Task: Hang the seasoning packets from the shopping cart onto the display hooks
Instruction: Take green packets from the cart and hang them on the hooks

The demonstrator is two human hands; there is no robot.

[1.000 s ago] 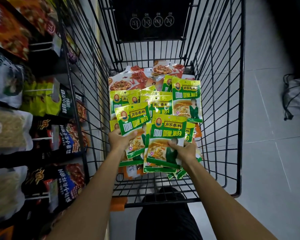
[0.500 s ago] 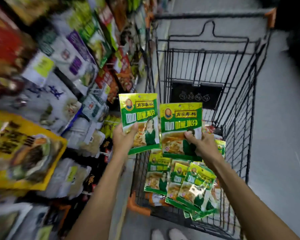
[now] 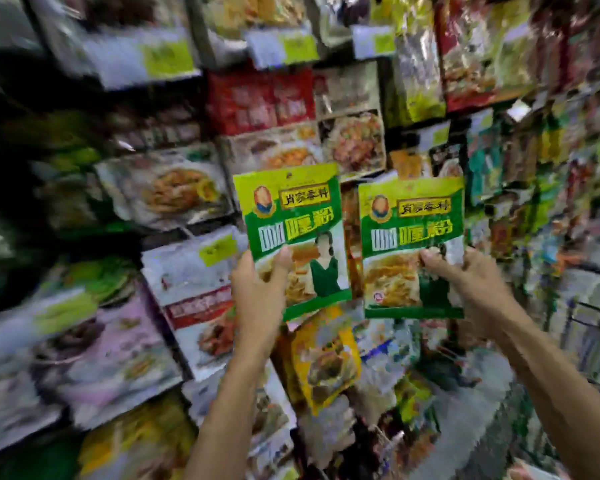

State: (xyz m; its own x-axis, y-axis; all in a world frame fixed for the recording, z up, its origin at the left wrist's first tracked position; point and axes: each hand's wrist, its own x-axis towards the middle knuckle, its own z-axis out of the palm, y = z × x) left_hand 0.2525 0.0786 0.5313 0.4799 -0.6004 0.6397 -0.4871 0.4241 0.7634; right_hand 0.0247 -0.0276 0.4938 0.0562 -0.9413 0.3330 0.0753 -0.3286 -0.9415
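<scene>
Person's holding two green curry packets up at the shelf wall (image 3: 194, 188), one per hand. Left hand (image 3: 257, 299) pinches the left packet (image 3: 293, 237) at around its 7 o'clock, thumb on the front. Right hand (image 3: 465, 289) pinches the right packet (image 3: 411, 244) near its 4 o'clock. They're side by side, a small gap between. The display's pure blur, I can't spot a free hook. My worry: gripped that low, the floppy tops could miss the hook or knock neighbouring packs (image 3: 326, 368) off
</scene>
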